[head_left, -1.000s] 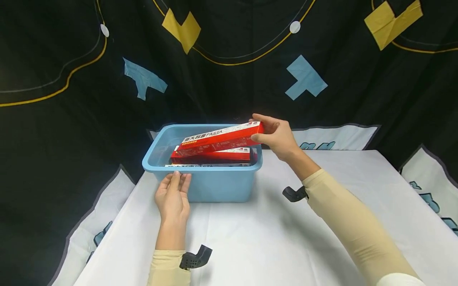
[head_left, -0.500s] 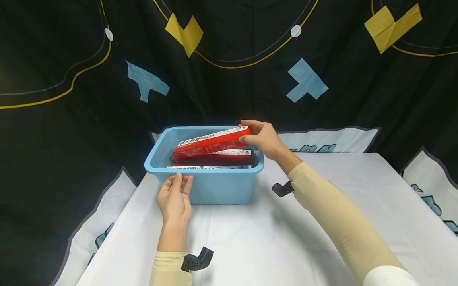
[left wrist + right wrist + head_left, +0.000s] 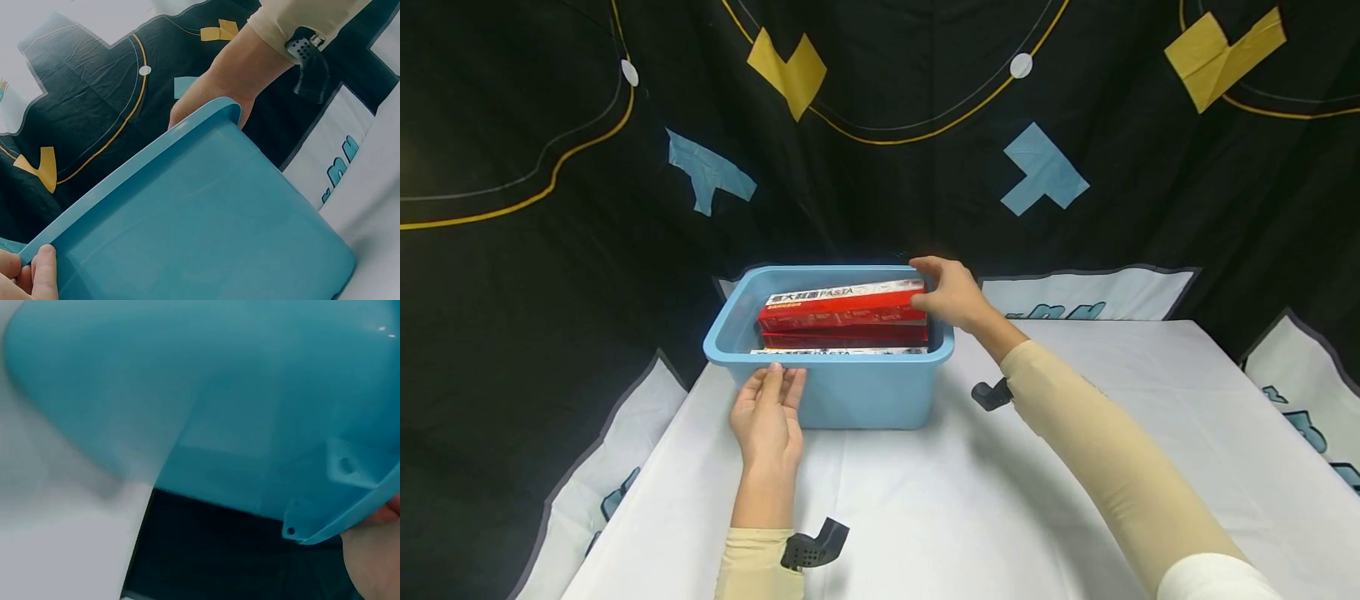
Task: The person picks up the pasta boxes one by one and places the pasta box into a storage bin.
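Note:
A light blue plastic bin (image 3: 865, 392) stands on the table, holding several red and white pasta boxes. The topmost pasta box (image 3: 842, 310) lies slightly tilted inside, its right end a little higher, over another red box (image 3: 842, 337). My right hand (image 3: 951, 292) is at that right end, thumb beside the front face and fingers spread above and behind it. In the right wrist view the bin wall hides most of this hand. My left hand (image 3: 767, 417) holds the bin's front rim near the left corner, thumb up at the edge; its fingertips (image 3: 45, 269) show against the outer wall.
A white cloth covers the table (image 3: 925, 517). Behind it hangs a black curtain (image 3: 880, 208) with yellow and blue patches. White printed cloth (image 3: 1090, 296) shows along the table's back edge. Each wrist wears a small black camera mount (image 3: 816, 543).
The top pasta box has come down and left into the bin and lies flatter. My right hand moved left and down with it, then its fingers spread. My left hand stayed at the rim.

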`<state>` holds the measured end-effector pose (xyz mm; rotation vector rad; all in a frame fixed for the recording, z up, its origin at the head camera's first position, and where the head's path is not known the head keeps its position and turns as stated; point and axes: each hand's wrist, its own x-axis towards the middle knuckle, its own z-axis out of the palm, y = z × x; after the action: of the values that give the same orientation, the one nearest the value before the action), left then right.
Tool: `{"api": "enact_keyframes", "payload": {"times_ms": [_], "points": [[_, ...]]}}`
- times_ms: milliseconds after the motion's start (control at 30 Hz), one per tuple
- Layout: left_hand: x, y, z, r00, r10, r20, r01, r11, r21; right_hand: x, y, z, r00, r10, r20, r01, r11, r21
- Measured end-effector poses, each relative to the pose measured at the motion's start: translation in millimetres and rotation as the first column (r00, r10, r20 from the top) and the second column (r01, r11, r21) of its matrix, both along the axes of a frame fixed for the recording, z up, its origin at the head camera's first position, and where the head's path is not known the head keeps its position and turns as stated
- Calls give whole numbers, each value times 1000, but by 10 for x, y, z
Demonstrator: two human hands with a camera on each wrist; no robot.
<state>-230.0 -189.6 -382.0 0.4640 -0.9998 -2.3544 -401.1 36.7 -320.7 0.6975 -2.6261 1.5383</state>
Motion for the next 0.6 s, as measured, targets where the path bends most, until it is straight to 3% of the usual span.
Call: {"api": "enact_keyframes", "payload": {"times_ms": [100, 300, 600], "points": [[6, -7, 2, 1000, -10, 6, 10, 1000, -13, 18, 19, -41, 998, -30, -51, 32, 999, 42], [22, -27, -5, 1000, -15, 22, 15, 1000, -13, 126, 101, -141, 995, -8, -99, 5, 1000, -28], [53, -70, -20, 999, -9, 38, 9, 1000, 4, 644, 548, -334, 975, -139, -176, 133, 990, -48]]}}
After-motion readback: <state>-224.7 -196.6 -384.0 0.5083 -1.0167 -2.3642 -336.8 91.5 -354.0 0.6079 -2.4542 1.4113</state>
